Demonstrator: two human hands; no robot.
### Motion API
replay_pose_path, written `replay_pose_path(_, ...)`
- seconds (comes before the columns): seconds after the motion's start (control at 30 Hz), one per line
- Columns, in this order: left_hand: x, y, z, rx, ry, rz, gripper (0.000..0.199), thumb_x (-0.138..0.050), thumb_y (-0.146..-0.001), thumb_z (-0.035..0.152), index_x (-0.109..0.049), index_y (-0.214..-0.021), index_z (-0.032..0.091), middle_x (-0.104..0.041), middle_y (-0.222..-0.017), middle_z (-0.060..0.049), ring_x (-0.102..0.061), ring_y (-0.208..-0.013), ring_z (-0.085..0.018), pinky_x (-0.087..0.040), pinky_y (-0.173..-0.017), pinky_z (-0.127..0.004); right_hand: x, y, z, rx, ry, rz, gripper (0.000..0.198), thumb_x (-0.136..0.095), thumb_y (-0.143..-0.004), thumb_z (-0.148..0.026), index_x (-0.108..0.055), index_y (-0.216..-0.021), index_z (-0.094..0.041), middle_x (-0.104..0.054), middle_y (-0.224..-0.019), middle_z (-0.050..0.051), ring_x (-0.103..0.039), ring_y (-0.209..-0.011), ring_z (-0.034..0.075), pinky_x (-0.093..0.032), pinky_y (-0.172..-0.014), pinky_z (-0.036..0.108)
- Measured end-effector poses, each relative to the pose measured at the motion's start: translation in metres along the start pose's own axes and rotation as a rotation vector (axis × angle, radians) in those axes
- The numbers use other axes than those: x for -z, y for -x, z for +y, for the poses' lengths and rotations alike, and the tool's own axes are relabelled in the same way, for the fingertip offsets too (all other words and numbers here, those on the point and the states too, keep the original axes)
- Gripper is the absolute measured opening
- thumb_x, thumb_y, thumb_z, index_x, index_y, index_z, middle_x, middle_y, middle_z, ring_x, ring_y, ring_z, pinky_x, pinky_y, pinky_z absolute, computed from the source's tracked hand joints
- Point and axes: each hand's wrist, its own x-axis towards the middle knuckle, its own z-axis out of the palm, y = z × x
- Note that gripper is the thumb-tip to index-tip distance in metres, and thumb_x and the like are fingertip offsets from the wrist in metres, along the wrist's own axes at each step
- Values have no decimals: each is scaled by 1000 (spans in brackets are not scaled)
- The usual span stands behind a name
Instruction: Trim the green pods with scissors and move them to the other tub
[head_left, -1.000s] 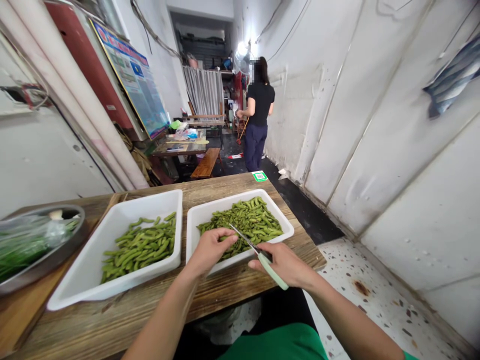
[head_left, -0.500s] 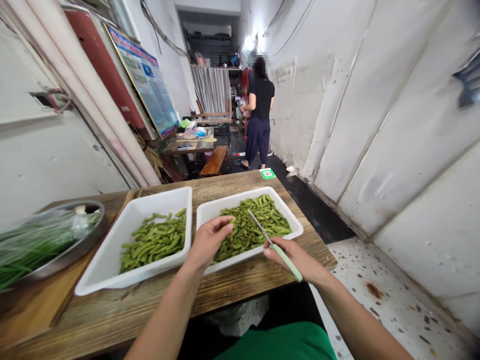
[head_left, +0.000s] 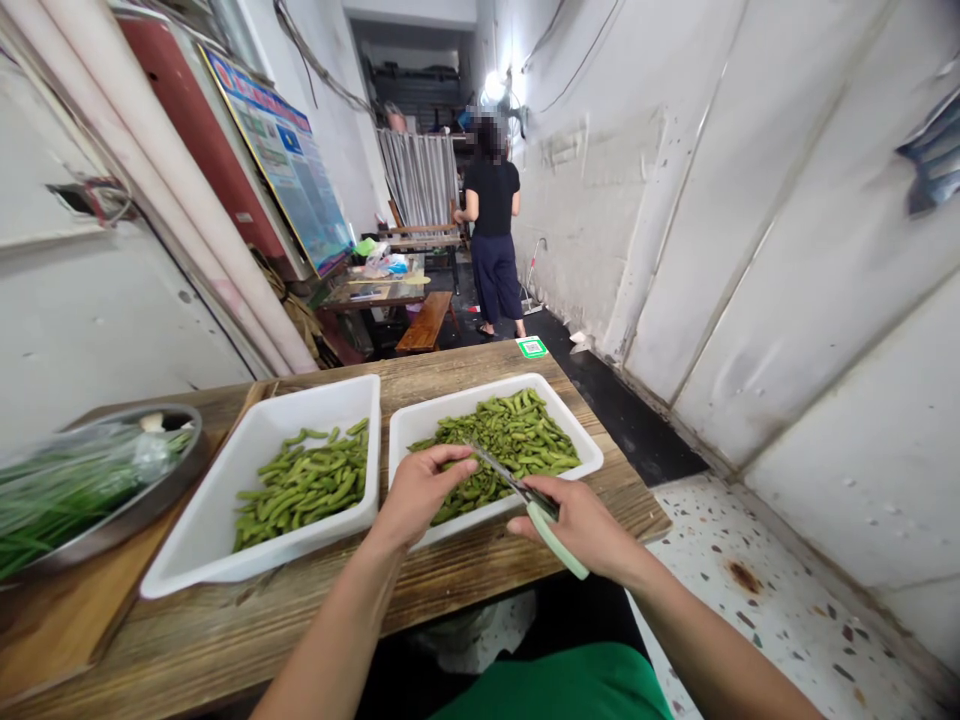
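Note:
In my right hand (head_left: 581,520) is a pair of scissors (head_left: 556,541) with pale green handles, its blades pointing up and left over the right tray (head_left: 592,445). Thumb and fingers of my left hand (head_left: 424,487) are pinched at the blade tips, on an edamame pod that is mostly hidden by the fingers. Below both hands, many edamame pods (head_left: 525,425) fill the right tray. Beside it on the left, a second white tray (head_left: 195,530) holds a looser heap of edamame pods (head_left: 311,480).
A metal bowl (head_left: 201,455) with bagged green stalks (head_left: 67,490) stands at the left on a wooden board (head_left: 82,620). The wooden table (head_left: 300,610) carries a green code card (head_left: 532,347) at its far edge. Beyond it, a person (head_left: 493,215) faces away, near a bench (head_left: 426,322).
The scissors have turned and their tips have come to my left fingertips. My left hand has shifted slightly down. The person in the back has moved left in view.

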Motion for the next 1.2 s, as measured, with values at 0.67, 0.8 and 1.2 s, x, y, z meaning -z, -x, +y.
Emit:
replay_pose_path(0.67, 76, -4, -2, -143, -1273, 628, 35, -49, -79, 24, -63, -108, 13, -53, -123, -23, -40, -117, -41, -24, -90, -59, 7, 1, 27, -44, 40, -30, 39, -54, -80, -49, -60, -98, -15, -65, -83, 5, -58, -72, 18, -41, -68, 26)
replay_pose_path(0.8, 44, -26, -18, -210, -1193, 160, 24, -50, -79, 27, -70, -92, 21, -67, -102, -13, -54, -101, -31, -29, -89, -47, 4, 2, 25, -41, 19, -47, 38, -54, -80, -49, -58, -98, -16, -65, -84, 5, -59, -75, 18, -41, -69, 27)
replay_pose_path(1.2, 8, -52, -39, -255, -807, -180, 14, -51, -76, 25, -64, -78, 20, -68, -83, -7, -61, -80, -20, -41, -72, -29, -4, 5, 21, -42, 78, -20, 35, -57, -79, -44, -60, -100, -17, -66, -80, 4, -59, -72, 18, -40, -66, 25)
